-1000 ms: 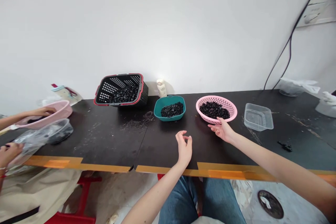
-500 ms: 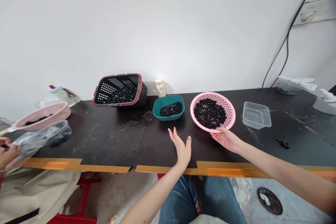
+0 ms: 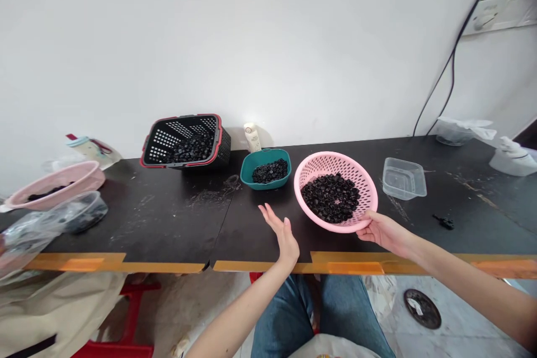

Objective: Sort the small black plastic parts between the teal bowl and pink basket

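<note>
My right hand (image 3: 382, 233) grips the near right rim of a round pink colander (image 3: 366, 182), thumb on the rim and fingers beneath. Small black ring-like parts (image 3: 331, 197) lie heaped inside it, sloped toward me. My left hand (image 3: 282, 236) is raised over the table between the colander and the front edge, fingers stretched and thumb apart, holding nothing. Just beyond it stands a teal basin (image 3: 247, 172) with more small black parts (image 3: 271, 170) in it.
A dark basket with a red rim (image 3: 217, 148) holds black pieces at the back left. Beside it is a white bottle (image 3: 252, 137). A clear plastic container (image 3: 403, 179) and a small black clump (image 3: 443, 222) lie right. At far left are a pink basin (image 3: 90, 180) and a plastic bag (image 3: 31, 235).
The colander has come nearer to me and tilted, its parts shifting inside. My right hand has moved toward me with it. My left hand remains spread, slightly lower.
</note>
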Tool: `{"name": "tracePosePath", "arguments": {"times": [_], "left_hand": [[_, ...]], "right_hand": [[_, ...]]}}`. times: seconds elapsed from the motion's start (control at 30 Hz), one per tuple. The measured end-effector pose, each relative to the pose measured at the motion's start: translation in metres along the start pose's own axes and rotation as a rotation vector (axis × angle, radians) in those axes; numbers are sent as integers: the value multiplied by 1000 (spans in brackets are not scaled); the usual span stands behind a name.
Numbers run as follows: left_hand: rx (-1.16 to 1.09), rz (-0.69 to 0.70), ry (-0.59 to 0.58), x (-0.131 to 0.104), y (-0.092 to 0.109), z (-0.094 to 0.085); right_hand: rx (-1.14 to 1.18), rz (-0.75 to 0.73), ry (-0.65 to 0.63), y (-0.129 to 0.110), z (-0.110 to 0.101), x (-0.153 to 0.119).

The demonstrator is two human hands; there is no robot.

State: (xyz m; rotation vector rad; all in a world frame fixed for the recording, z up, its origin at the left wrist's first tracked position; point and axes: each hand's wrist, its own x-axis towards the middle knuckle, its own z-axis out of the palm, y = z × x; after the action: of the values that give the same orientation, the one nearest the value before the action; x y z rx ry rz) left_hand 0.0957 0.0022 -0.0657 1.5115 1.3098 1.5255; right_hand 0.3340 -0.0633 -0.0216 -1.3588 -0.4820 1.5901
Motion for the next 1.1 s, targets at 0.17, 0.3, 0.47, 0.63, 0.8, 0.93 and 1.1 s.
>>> {"name": "tracePosePath", "arguments": {"times": [0.17,0.3,0.47,0.63,0.8,0.93,1.1], "left_hand": [[7,-15,10,-1,-1,-3],[-51,-76,24,9,-7,-8],[-63,-87,32,14,-16,-14],[-27,-81,-36,7,-15,-20],[-5,-94,-60,9,-11,-23],[22,-74,-88,10,-11,-22],[6,-78,-112,7,-10,-20]], "right_hand": [[19,30,-11,5,-4,-9],[-21,1,-16,9,-7,-11],[-4,-19,-22,11,-9,-8],[70,46,19,15,-8,-7],[32,96,11,19,-6,-8],[34,97,26,17,-5,-4],[-62,149,-58,8,-7,0]]}}
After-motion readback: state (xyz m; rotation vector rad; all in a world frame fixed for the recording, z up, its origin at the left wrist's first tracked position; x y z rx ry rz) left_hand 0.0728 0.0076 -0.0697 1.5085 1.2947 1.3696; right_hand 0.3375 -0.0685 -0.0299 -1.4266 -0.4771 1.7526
